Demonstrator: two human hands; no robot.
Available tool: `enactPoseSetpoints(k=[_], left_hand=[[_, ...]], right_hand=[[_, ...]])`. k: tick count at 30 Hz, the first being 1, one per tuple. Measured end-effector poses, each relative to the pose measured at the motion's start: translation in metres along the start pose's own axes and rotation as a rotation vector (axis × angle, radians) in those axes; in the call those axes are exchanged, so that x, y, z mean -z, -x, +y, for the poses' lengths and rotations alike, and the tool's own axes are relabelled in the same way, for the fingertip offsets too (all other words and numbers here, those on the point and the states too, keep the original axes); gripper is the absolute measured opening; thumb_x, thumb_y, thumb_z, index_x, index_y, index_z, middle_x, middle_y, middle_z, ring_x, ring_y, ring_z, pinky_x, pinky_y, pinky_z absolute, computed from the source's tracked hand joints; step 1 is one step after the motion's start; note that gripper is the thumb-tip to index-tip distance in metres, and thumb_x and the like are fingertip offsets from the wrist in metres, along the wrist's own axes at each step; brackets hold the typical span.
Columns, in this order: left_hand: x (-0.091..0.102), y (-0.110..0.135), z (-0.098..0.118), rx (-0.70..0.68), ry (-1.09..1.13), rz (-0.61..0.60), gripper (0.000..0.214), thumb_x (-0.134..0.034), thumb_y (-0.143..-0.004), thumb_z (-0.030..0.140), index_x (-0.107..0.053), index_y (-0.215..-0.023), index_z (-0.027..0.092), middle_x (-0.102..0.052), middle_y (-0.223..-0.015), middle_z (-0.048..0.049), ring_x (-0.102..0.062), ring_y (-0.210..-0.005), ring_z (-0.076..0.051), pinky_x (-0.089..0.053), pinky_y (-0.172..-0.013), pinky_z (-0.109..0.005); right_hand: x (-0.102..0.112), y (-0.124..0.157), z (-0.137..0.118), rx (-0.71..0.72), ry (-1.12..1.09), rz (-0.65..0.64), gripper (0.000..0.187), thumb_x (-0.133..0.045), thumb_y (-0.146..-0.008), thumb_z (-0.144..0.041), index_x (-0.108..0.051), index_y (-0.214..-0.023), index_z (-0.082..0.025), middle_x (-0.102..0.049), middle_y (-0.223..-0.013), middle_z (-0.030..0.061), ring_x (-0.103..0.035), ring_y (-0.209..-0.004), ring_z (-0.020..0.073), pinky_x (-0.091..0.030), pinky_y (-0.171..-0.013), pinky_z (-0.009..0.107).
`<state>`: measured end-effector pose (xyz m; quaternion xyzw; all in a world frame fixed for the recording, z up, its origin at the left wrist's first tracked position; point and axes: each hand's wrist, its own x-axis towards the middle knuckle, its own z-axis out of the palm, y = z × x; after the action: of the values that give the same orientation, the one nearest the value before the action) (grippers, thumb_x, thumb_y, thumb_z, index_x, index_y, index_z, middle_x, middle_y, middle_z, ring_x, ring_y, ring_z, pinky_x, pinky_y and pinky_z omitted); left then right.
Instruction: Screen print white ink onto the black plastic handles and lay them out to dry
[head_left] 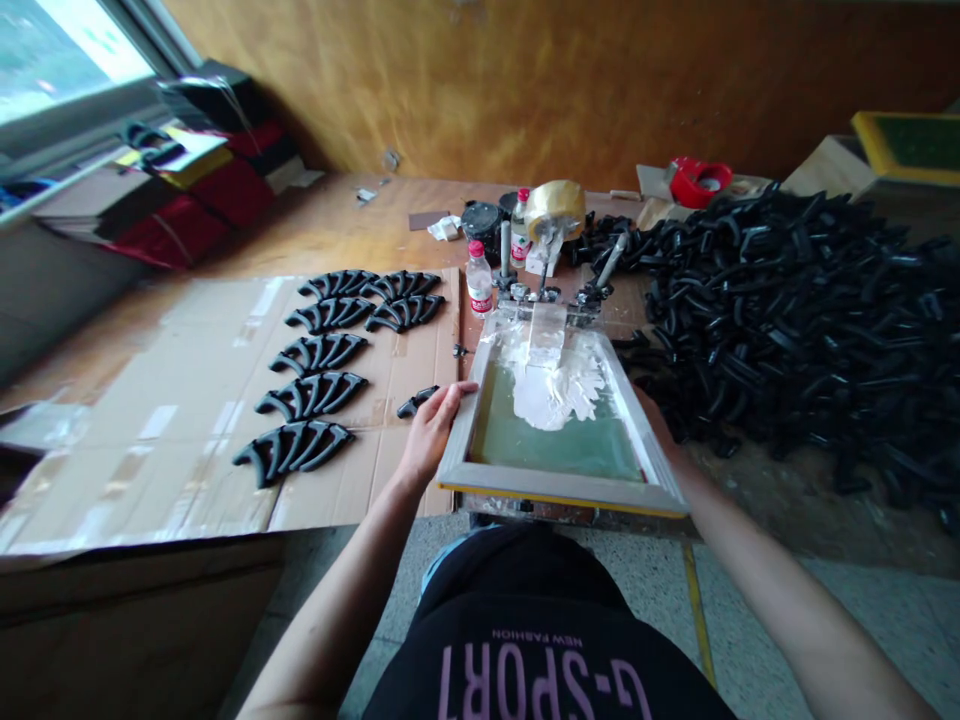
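The left hand (431,435) is closed around the left rail of a pale wooden screen-printing frame (562,490) with a yellow edge, and its fingers lie over the rail. The right hand (656,422) is at the right rail, at about 3 o'clock from the frame, but the rail hides part of it, so I cannot tell if it really grasps. The frame lies in front of the person's body, at the table edge. Inside it is a green mesh (559,450), and on this mesh is a thick white ink paste (551,385). A flat pale squeegee blade (546,335) stands in the paste at the upper end.

At 12 o'clock stand a clear plastic bottle with red cap (480,280) holding clear liquid (its level is high), a second red-capped bottle (520,230), and a round black tin (482,225); I cannot see inside the tin. A gold roll of tape (555,210) is beside them. At 9 o'clock, black arched plastic parts (300,400) lie in neat rows on a brown cardboard sheet (150,420), and one black arched part (417,401) lies just above the left hand. At 3 o'clock is a big heap of black plastic parts (780,320).
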<state>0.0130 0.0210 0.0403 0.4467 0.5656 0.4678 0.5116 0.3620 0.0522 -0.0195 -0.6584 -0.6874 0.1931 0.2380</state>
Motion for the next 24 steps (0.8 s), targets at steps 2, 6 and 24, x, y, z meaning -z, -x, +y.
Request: enactPoseSetpoints(k=[2,6,24], left_hand=[[0.001,0.005,-0.026,0.09,-0.015,-0.026,0.045,-0.064,-0.08,0.052,-0.07,-0.112,0.021,-0.07,-0.09,-0.0044,-0.061,-0.076,-0.018,-0.049,-0.065,-0.025],[-0.003,0.001,-0.075,0.186,-0.02,0.012,0.068,-0.069,-0.076,0.042,-0.051,-0.138,0.024,-0.068,-0.08,-0.0014,-0.06,-0.068,-0.015,-0.048,-0.063,-0.023],[-0.003,-0.01,-0.116,0.158,-0.287,-0.016,0.062,-0.051,-0.087,0.05,-0.05,-0.139,0.018,-0.067,-0.094,-0.0054,-0.061,-0.081,-0.017,-0.048,-0.076,-0.029]], right_hand=[[0.013,-0.019,-0.005,-0.004,0.034,0.1,0.036,-0.043,-0.092,-0.03,-0.068,-0.114,-0.016,-0.069,-0.108,0.013,-0.062,-0.102,0.0286,-0.049,-0.092,0.045],[0.006,-0.058,-0.059,0.253,0.174,0.193,0.052,-0.062,-0.084,-0.03,-0.053,-0.134,-0.014,-0.044,-0.144,0.0165,-0.046,-0.126,0.0323,-0.039,-0.106,0.049],[-0.015,-0.014,-0.082,0.891,0.277,-0.337,0.013,-0.057,-0.082,-0.009,-0.063,-0.078,-0.019,-0.062,-0.077,0.0042,-0.054,-0.08,0.0188,-0.038,-0.067,0.028]])
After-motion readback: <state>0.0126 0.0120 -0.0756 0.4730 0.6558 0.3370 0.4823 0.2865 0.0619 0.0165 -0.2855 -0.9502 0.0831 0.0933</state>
